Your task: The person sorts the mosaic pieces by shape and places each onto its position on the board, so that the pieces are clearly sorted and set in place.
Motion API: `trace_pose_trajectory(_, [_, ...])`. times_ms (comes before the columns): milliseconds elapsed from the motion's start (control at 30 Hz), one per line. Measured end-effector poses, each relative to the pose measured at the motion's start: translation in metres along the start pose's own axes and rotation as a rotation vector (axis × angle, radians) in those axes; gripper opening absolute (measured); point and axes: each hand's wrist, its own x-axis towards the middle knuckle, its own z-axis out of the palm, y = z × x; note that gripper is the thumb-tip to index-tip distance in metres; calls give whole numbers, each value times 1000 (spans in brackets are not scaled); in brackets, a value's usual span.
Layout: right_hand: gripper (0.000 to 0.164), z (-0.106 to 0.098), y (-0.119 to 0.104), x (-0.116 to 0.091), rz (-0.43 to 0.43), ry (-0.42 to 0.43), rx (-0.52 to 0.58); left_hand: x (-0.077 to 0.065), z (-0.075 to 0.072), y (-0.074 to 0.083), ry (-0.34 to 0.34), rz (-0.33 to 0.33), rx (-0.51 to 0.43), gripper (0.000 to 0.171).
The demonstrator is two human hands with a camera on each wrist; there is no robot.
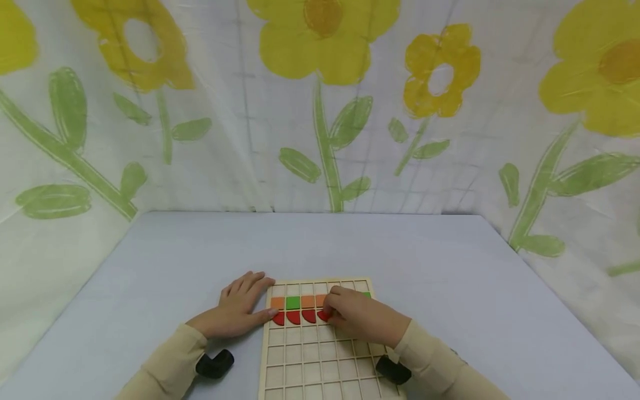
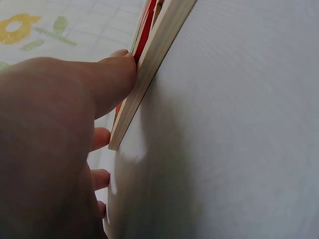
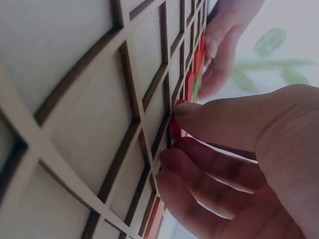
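Observation:
A pale wooden grid board (image 1: pixel 302 353) lies on the table in the head view. My left hand (image 1: pixel 232 311) is spread at its upper left edge, the thumb over the rim beside an orange square (image 1: pixel 277 303). My right hand (image 1: pixel 367 319) reaches over the grid and pinches a red quarter-circle piece (image 1: pixel 322 315) at a cell, in line with several like it. In the right wrist view the thumb lies on this red piece, with the other fingers curled below. Above the red pieces runs a row with a green square (image 1: pixel 293 303) among orange ones; the hand covers part of it.
The white table (image 1: pixel 200 244) extends around the board. Behind it hangs a white curtain (image 1: pixel 220 166) printed with yellow flowers. A black wrist strap part (image 1: pixel 215 364) shows at the left sleeve, and another (image 1: pixel 393 369) at the right sleeve, over the board.

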Motion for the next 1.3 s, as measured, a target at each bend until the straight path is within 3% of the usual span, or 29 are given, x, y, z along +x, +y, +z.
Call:
trace_pose_trajectory(200, [8,3,-1,1,13,8,-47,-2,2,-2,7,-3,6,63])
trace_pose_trajectory(400, [3,8,-2,2,52,0,20,-3,5,-2,33,20,-3,62])
trace_pose_trajectory(667, [3,11,-2,-2,40,27,39,-1,10,-3,8,-5,-2,64])
trace_pose_trajectory(833, [4,-3,-3,-8,48,19,37,-2,9,-4,11,-9,2,64])
trace_pose_trajectory(1100, [7,-34,6,-51,107,109,4,-1,4,-8,28,-10,29,65])
trace_pose_trajectory(1300, [7,-40,10,-99,188,85,-55,3,3,-4,17,1,20,64])
